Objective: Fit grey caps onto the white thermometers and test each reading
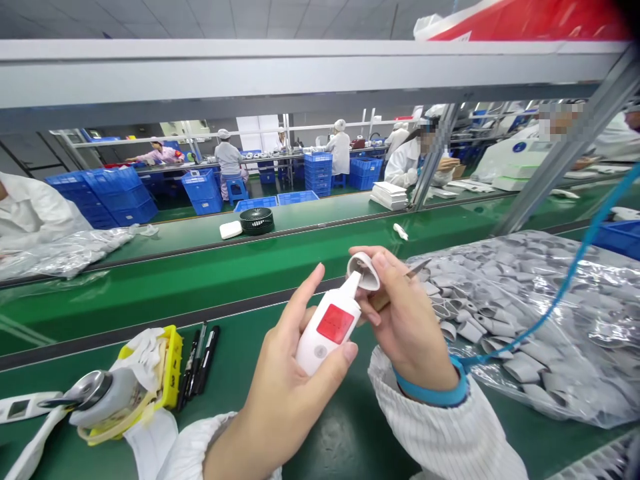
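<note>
My left hand [285,387] is wrapped round a white handheld thermometer body [327,330] with a red film over its screen, tip pointing up. My right hand [405,320] pinches a small grey-white cap [364,270] onto that tip and also holds a thin tool [415,269] that sticks out to the right. A blue wrist strap [435,393] circles my right wrist, and its coiled blue cord [565,283] runs off to the upper right. Both hands hover over the green work surface [240,373].
A clear bag with several grey caps [525,313] lies on the right. On the left are pens [200,357], a yellow holder with cloth [160,367] and a metal-headed tool [93,393]. A black fan [257,220] sits across the belt. Other workers in white stand beyond.
</note>
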`<state>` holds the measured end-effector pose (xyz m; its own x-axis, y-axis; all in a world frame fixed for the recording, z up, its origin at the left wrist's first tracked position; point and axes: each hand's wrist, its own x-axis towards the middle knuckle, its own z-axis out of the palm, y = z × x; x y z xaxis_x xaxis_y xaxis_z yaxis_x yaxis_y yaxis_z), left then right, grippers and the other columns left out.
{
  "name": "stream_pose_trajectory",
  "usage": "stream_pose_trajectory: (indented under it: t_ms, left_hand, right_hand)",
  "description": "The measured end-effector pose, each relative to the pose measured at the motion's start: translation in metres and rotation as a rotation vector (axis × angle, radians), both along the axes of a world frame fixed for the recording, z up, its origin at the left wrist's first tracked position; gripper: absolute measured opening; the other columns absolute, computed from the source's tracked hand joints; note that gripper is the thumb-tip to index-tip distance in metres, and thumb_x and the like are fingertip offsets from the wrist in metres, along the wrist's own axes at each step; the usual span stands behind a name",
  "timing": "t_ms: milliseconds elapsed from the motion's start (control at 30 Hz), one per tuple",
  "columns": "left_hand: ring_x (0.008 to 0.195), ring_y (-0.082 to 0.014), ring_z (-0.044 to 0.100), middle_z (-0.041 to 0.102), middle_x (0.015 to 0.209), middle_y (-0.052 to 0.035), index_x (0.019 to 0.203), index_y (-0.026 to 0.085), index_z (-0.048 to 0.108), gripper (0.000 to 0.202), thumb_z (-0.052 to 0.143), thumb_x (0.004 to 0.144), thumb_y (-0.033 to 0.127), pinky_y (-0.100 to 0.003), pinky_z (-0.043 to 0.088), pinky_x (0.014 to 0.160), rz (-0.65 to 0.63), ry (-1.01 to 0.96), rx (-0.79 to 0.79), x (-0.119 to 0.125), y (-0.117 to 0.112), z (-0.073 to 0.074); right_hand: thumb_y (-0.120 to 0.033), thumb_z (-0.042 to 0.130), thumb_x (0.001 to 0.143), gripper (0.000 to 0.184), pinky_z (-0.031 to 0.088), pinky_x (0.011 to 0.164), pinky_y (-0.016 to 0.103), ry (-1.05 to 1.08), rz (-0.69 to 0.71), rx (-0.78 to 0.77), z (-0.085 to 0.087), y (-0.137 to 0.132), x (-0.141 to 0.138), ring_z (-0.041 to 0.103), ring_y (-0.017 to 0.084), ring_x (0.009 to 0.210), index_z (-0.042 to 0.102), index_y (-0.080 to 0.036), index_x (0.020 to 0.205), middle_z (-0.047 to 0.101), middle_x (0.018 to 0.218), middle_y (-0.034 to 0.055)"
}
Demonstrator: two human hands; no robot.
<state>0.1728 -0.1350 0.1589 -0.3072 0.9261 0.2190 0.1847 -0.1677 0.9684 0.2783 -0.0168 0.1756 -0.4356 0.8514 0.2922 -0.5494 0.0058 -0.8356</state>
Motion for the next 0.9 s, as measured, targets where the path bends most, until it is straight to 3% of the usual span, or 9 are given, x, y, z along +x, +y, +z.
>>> stream_pose_trajectory:
  t_ms: [167,300,433,667,767,900]
  left_hand:
    - [0.060,-0.0081,0.052,0.070,0.091,0.0042,0.154,0.045,0.041,0.071,0.073,0.091,0.036,-0.018,0.046,0.054,0.004,-0.026,-0.004,0.0004,-0.0020,0.0008]
    - [0.061,-0.0116,0.055,0.069,0.087,0.0020,0.158,0.040,0.036,0.077,0.074,0.090,0.040,-0.021,0.049,0.054,-0.016,-0.008,-0.019,-0.0017,0.0008,0.0024]
    - [0.057,-0.0121,0.052,0.065,0.080,0.0017,0.161,0.038,0.032,0.082,0.073,0.090,0.042,-0.022,0.047,0.049,0.000,-0.033,-0.014,-0.0012,0.0037,-0.0005]
    - [0.050,-0.0081,0.042,0.060,0.076,0.0033,0.160,0.039,0.032,0.082,0.073,0.090,0.040,-0.019,0.039,0.043,-0.013,-0.137,-0.029,0.0005,0.0060,-0.0043]
    - [0.051,-0.0094,0.047,0.061,0.075,0.0037,0.161,0.038,0.030,0.087,0.077,0.087,0.042,-0.020,0.044,0.045,0.040,-0.059,-0.009,0.0011,0.0075,-0.0008]
    - [0.058,-0.0165,0.064,0.071,0.082,0.0024,0.163,0.041,0.017,0.089,0.067,0.091,0.053,-0.026,0.058,0.054,0.044,0.031,0.018,-0.0025,0.0006,-0.0022]
  right_hand:
    - [-0.052,0.076,0.083,0.035,0.028,0.034,0.017,-0.042,0.022,-0.008,-0.0021,-0.0013,-0.0006,0.036,0.004,0.037,0.066,-0.020,0.091,0.055,0.056,-0.0065]
    - [-0.050,0.074,0.087,0.030,0.030,0.036,0.019,-0.051,-0.110,0.208,-0.0043,-0.0016,0.0002,0.038,0.005,0.042,0.068,-0.023,0.097,0.061,0.067,-0.0039]
    - [-0.047,0.074,0.089,0.025,0.039,0.042,0.022,-0.170,-0.181,0.500,-0.0046,-0.0017,0.0030,0.051,0.010,0.054,0.073,-0.024,0.099,0.067,0.079,0.0007]
    - [-0.037,0.065,0.097,0.016,0.047,0.048,0.023,-0.162,-0.289,0.624,-0.0079,-0.0053,0.0017,0.059,0.011,0.059,0.073,-0.024,0.102,0.068,0.079,0.0007]
    - [-0.042,0.064,0.097,0.021,0.049,0.049,0.023,-0.126,-0.239,0.582,-0.0073,-0.0068,0.0008,0.060,0.011,0.061,0.069,-0.024,0.107,0.067,0.081,0.0004]
    - [-0.052,0.075,0.086,0.039,0.046,0.042,0.021,-0.193,0.000,0.493,0.0006,-0.0091,0.0067,0.055,0.009,0.052,0.062,-0.025,0.111,0.063,0.076,-0.0032]
